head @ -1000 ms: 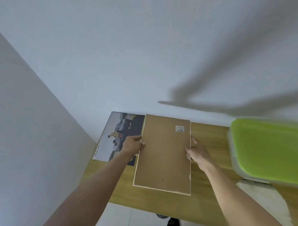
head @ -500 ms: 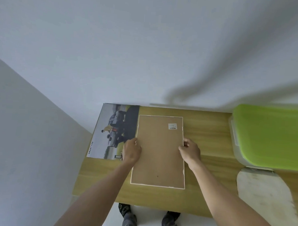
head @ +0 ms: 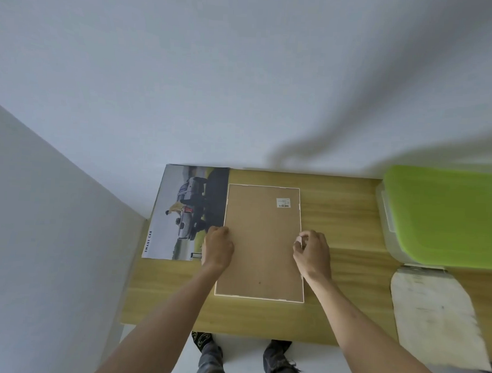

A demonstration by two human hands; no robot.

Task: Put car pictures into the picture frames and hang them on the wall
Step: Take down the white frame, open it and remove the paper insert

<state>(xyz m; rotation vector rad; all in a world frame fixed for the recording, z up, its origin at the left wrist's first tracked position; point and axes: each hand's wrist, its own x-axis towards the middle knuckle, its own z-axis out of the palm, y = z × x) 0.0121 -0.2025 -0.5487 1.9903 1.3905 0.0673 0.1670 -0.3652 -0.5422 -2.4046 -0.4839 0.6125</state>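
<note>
The picture frame [head: 260, 243] lies face down, long axis running away from the person; the left hand [head: 218, 248] and right hand [head: 312, 252] pinch its opposite long edges, the car poster [head: 181, 211] nearer the left.

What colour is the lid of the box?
Bright green lid, seen in the head view.

— Item one?
— A rectangular picture frame with a thin white rim [head: 260, 243], lying flat and face down on the wooden table; its brown fibreboard backing faces up, a small white barcode label near the far right corner.
— Item two?
— A glossy printed car picture [head: 186, 212], flat on the table, just left of the frame. It shows a silver car and the words "SMART CAR" along its left margin. Its right edge meets or slips under the frame; which, I cannot tell.
</note>
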